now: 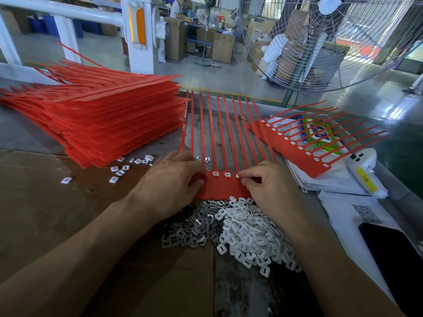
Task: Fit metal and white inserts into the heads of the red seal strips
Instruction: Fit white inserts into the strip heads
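Pinching at the head row of the red seal strip sheet [225,186], I have my right hand [269,186] curled, thumb and forefinger pressed together on a white insert at the third visible head; two more heads to its left already show white inserts [221,174]. My left hand [170,181] lies over the left end of the same sheet, fingers curled onto its edge, pressing it flat. The sheet lies in front of me at the middle of the table, its ten or so tails fanning toward the far edge.

Just near of it sit two loose heaps: grey metal inserts [192,227] on the left, white plastic inserts [249,234] on the right, both too many to count. A second sheet [304,152], with eleven heads filled, lies angled to the right on papers [329,179]. A tall stack of red sheets [107,124] stands far left, with about ten stray inserts [119,172] scattered below it.

The surface is worn grey tabletop partly covered by brown cardboard [45,202]. A black phone [396,255] lies near right. Beyond stand one large wire-caged fan [332,42], a white post [137,30], and people seated at a far bench.
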`<action>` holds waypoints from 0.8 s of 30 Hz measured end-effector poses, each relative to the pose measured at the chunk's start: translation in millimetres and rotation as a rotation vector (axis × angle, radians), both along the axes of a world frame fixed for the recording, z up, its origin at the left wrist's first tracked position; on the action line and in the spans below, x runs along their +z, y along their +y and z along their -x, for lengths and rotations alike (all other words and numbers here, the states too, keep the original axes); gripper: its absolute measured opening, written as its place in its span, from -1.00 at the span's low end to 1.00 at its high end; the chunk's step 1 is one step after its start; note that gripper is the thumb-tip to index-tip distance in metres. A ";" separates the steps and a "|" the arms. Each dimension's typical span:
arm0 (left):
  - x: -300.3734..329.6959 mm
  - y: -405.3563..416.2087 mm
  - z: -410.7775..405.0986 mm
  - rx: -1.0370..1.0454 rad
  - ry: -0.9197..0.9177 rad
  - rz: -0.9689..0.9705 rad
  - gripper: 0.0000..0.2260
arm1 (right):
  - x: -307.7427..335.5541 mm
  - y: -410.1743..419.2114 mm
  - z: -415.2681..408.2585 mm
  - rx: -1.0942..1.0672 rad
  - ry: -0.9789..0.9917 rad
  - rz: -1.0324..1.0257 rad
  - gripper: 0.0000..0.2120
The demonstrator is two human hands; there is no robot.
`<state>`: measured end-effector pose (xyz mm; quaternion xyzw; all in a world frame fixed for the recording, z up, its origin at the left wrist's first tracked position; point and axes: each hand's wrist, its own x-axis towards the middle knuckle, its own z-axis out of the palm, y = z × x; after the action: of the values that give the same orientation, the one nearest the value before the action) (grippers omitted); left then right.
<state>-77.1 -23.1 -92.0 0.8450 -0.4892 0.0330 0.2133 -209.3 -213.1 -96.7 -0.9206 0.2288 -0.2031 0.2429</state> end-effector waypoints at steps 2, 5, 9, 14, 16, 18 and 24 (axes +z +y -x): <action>0.0 0.5 0.1 -0.001 0.003 -0.002 -0.75 | 0.3 0.2 -0.3 0.005 0.014 0.006 -0.81; -0.4 0.7 -0.3 -0.004 0.006 0.002 -0.75 | 0.8 1.3 -1.1 0.008 0.036 0.013 -0.81; -0.9 -0.6 -0.9 -0.008 -0.004 0.001 -0.75 | 2.7 1.8 0.1 -0.001 0.028 0.000 -0.81; -1.5 -0.4 -1.8 -0.014 -0.007 0.002 -0.75 | 4.2 2.2 -0.2 0.015 0.057 0.048 -0.79; -1.8 -0.7 -2.3 -0.015 -0.009 0.004 -0.75 | 4.1 3.6 -0.1 0.020 0.075 0.077 -0.79; -2.4 -0.8 -2.6 -0.013 -0.013 0.005 -0.75 | 4.6 5.6 0.2 0.022 0.091 0.116 -0.78; -2.8 -1.0 -3.7 -0.015 -0.014 -0.003 -0.75 | 6.4 10.3 -2.1 0.001 0.111 0.193 -0.77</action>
<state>-73.4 -24.1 -94.8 0.8415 -0.4970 0.0366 0.2088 -207.3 -202.8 -90.3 -0.9495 0.2210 -0.1728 0.1402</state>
